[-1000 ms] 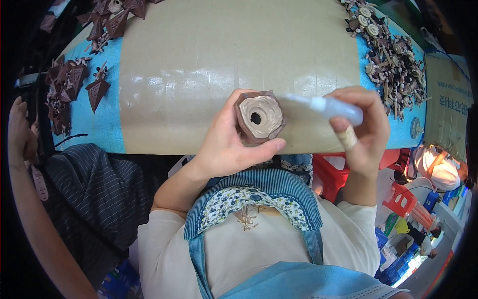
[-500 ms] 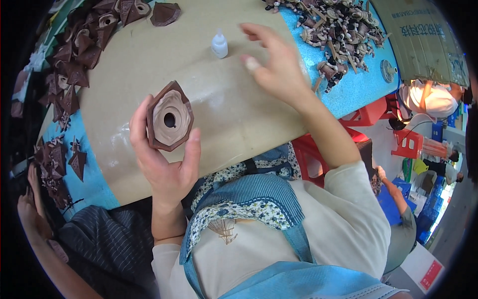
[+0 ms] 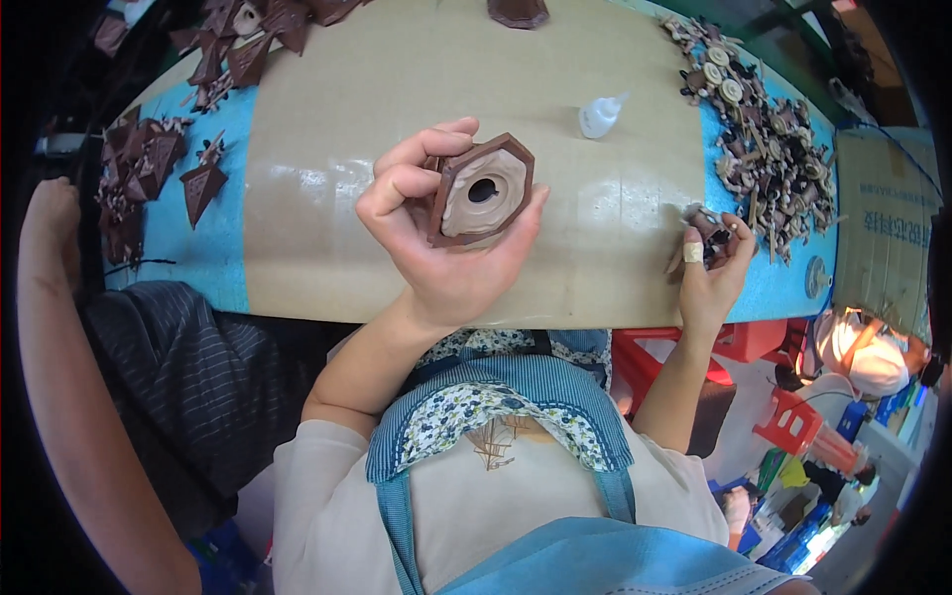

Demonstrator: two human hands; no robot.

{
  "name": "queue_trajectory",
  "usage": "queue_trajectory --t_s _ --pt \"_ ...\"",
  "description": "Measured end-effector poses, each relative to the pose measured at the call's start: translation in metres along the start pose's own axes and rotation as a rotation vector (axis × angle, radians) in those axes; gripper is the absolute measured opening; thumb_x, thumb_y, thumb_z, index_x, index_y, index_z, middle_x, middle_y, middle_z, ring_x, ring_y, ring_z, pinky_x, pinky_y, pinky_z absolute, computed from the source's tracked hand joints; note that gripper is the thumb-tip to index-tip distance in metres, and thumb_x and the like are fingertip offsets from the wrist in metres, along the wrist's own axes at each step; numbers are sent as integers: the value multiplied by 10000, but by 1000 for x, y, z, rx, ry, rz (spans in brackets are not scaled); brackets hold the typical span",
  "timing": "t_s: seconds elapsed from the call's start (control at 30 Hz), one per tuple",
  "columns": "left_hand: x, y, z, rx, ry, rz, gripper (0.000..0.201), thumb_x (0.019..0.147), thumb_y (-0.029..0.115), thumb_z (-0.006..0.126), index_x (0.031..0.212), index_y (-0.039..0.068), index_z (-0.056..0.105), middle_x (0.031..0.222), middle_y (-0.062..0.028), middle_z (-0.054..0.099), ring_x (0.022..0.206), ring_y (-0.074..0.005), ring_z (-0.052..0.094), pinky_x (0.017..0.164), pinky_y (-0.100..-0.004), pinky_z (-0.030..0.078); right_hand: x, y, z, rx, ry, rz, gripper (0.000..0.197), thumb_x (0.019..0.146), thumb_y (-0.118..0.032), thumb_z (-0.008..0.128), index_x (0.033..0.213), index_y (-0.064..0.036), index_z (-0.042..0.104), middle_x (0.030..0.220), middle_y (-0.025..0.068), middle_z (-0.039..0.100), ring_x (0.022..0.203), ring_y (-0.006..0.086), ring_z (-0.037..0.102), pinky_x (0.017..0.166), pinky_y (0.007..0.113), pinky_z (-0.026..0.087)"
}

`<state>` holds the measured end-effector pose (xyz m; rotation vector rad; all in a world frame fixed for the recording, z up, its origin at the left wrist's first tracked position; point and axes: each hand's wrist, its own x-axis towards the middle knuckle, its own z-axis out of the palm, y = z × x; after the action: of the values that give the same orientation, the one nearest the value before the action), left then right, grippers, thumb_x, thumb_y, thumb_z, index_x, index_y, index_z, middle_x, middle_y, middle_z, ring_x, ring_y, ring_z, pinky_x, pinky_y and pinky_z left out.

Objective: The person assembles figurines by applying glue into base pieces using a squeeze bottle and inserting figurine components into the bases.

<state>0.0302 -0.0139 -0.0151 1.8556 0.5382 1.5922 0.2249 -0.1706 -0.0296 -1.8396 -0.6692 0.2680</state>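
Note:
My left hand (image 3: 441, 233) is closed round a brown angular hollow piece (image 3: 487, 191), its pale inner side with a dark central hole facing up. Over the right part of the table my right hand (image 3: 712, 268) pinches a small brown and dark figurine (image 3: 706, 230), one finger wrapped in a pale bandage. The fingers partly cover that figurine. Between and beyond my hands a small white dropper bottle (image 3: 600, 116) stands on the table (image 3: 327, 198), touched by neither hand.
A pile of small painted figurines (image 3: 764, 149) spreads over the blue right end of the table. Brown angular pieces (image 3: 253, 59) lie heaped at the far left, with decorated ones (image 3: 144, 169) nearer. A cardboard box (image 3: 883, 213) stands at right. Another person's arm (image 3: 69, 377) is at left.
My right hand has moved from near the bottle to the right and nearer me, and has taken a figurine. The view has turned; my left hand still holds the brown piece.

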Motion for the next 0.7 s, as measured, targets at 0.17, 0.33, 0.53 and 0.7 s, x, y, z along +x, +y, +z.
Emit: queue_trajectory --t_s 0.17,0.33,0.53,0.7 --pt "2 0 -2 18 73 41 788 622 -35 808 1130 109 222 1169 -163 397 1100 -354 523 851 -400 504 6 -26 27 374 -312 52 421 836 12 602 1206 -33 406 1054 109 548 930 158 569 687 272 483" --pt "3 0 2 -61 162 16 749 600 -12 834 1046 99 243 1122 -156 408 1050 -344 551 860 -388 502 10 -66 48 888 -666 377 501 843 -121 593 1274 -41 352 910 142 590 620 179 537 561 276 414" --pt "-6 4 -1 -177 88 -143 796 618 -28 812 1146 85 229 1185 -156 389 1086 -304 530 870 -385 490 10 -77 54 1095 -813 592 527 843 -130 590 1299 -59 336 880 136 579 584 154 489 513 279 364" --pt "-1 25 -15 -568 -67 -745 765 635 -16 787 1225 24 301 1143 -138 468 1049 -182 519 906 -327 447 10 -76 47 1120 -807 602 567 831 -131 594 1320 -30 326 868 127 569 594 154 479 513 276 356"
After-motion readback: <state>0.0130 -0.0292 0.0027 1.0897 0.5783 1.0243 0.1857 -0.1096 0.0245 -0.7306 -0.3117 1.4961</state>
